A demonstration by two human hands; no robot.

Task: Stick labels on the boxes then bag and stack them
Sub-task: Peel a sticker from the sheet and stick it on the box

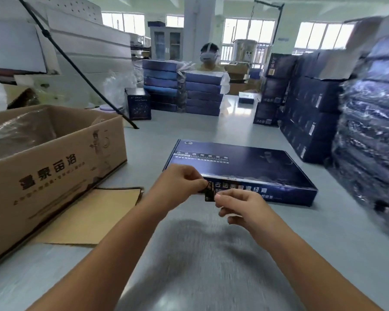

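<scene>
A flat dark blue box (245,167) lies on the grey table (189,254) in front of me, its printed front side facing me. Just before that side, both hands meet on a small dark label (209,193). My left hand (180,185) pinches the label's upper edge with thumb and forefinger. My right hand (238,204) pinches its lower right corner. The label hangs upright close to the box's near side; whether it touches the box I cannot tell.
An open brown carton (54,167) with plastic inside stands at the left, with a flat cardboard sheet (94,218) beside it. Stacks of blue boxes (202,95) rise at the back, bagged stacks (368,131) on the right. A person with a headset (208,57) stands behind them.
</scene>
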